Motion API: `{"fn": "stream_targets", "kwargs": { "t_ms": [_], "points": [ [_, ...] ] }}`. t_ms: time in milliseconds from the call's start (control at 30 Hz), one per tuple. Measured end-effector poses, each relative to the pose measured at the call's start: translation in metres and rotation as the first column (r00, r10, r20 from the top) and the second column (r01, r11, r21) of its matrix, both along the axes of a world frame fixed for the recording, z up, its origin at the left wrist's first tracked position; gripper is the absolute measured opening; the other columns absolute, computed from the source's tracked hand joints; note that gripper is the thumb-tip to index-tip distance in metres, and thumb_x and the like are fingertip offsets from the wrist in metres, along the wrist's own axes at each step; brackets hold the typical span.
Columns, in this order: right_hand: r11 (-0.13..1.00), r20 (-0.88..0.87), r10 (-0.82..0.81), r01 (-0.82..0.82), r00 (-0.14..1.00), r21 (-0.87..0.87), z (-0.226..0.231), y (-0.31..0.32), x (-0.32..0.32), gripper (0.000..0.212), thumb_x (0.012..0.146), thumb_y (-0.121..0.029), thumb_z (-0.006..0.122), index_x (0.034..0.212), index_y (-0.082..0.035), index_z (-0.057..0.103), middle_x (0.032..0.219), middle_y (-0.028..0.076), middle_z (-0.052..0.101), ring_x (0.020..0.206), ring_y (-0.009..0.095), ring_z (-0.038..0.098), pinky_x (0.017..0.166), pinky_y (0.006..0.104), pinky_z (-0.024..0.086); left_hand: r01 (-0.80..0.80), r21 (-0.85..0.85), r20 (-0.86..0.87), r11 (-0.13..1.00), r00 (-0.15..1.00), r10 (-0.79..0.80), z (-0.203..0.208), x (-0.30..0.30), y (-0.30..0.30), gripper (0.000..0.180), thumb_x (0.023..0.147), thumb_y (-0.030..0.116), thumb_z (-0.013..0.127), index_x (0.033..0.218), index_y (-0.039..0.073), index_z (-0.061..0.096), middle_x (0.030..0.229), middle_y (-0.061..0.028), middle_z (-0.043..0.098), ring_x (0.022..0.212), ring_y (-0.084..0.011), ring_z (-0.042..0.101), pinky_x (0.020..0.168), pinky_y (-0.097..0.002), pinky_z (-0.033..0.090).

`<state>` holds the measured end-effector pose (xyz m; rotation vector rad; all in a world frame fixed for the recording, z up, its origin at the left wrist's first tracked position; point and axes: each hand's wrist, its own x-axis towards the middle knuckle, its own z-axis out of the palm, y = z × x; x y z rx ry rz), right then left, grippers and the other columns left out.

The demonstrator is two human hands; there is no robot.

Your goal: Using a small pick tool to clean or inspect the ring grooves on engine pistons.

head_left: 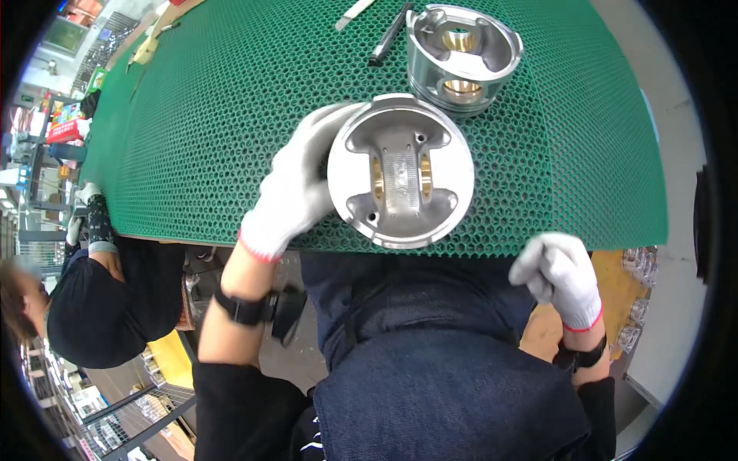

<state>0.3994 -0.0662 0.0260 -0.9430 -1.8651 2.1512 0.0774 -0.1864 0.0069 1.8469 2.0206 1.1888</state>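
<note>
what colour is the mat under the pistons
Green, with an open honeycomb pattern; the head view shows it.

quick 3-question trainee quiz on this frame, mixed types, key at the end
1. True or false: the left hand holds a piston with its open underside facing the camera.
2. Multiple choice: where is the second piston? A) in the right hand B) on the green mat, beyond the held one C) on the floor
3. Fill in: the right hand is closed in a loose fist and holds ______.

Key
1. True; the left hand grips it by its side.
2. B; it rests on the green mat, near a black pen.
3. Nothing; it hangs off the mat's near edge, apart from both pistons.
</note>
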Motion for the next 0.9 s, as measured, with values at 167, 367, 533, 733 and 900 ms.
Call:
{"fn": "stream_targets", "kwargs": {
  "t_ms": [167, 367, 533, 733, 900],
  "points": [
    [0.973, 0.029, -0.028, 0.02, 0.999, 0.229, 0.024, 0.015, -0.03, 0.034, 0.092, -0.027, 0.051, 0.087, 0.001, 0.069, 0.075, 0.007, 0.067, 0.064, 0.012, 0.059, 0.057, 0.0244, 0.045, 0.222, 0.002, -0.439, 0.975, 0.876, -0.198, 0.072, 0.043, 0.036, 0.05, 0.067, 0.02, 0.075, 0.114, 0.006, 0.063, 0.114, -0.0143, 0.064, 0.102, -0.0339, 0.064, 0.089, -0.0401, 0.052],
    [0.902, 0.035, -0.044, 0.025, 0.998, 0.432, 0.024, 0.019, -0.042, 0.033, 0.094, -0.027, 0.052, 0.091, 0.0, 0.069, 0.077, 0.01, 0.065, 0.07, 0.018, 0.062, 0.067, 0.0307, 0.049, 0.077, -0.154, -0.636, 0.985, 0.755, -0.158, 0.081, 0.095, 0.042, 0.044, 0.068, 0.009, 0.071, 0.111, 0.007, 0.062, 0.113, -0.0125, 0.065, 0.109, -0.0355, 0.06, 0.094, -0.045, 0.047],
    [0.832, 0.039, -0.015, -0.009, 0.999, 0.555, 0.027, 0.015, -0.045, 0.028, 0.091, -0.027, 0.057, 0.089, -0.001, 0.069, 0.075, 0.013, 0.066, 0.068, 0.023, 0.064, 0.063, 0.032, 0.05, -0.002, -0.261, -0.65, 0.965, 0.74, -0.174, 0.085, 0.097, 0.057, 0.043, 0.069, 0.011, 0.071, 0.111, 0.008, 0.062, 0.107, -0.0129, 0.066, 0.102, -0.0353, 0.062, 0.089, -0.0431, 0.049],
    [0.321, 0.027, 0.221, -0.098, 0.975, 0.942, 0.025, 0.005, -0.058, 0.027, 0.086, -0.03, 0.064, 0.071, -0.008, 0.062, 0.061, 0.008, 0.06, 0.052, 0.024, 0.063, 0.049, 0.0343, 0.051, -0.08, -0.481, -0.575, 0.873, 0.78, -0.246, 0.1, 0.089, 0.072, 0.038, 0.073, 0.019, 0.071, 0.109, 0.009, 0.065, 0.1, -0.0132, 0.068, 0.095, -0.0328, 0.066, 0.084, -0.0422, 0.053],
    [0.311, 0.158, 0.31, -0.257, 0.937, 0.915, 0.015, 0.012, -0.039, 0.014, 0.079, -0.021, 0.066, 0.073, -0.009, 0.065, 0.063, 0.007, 0.06, 0.055, 0.025, 0.061, 0.051, 0.0359, 0.048, 0.194, -0.289, -0.327, 0.937, 0.901, -0.287, 0.091, 0.05, 0.057, 0.042, 0.074, 0.007, 0.066, 0.117, 0.008, 0.064, 0.106, -0.0149, 0.069, 0.098, -0.0305, 0.067, 0.088, -0.0368, 0.054]
  ]
}}
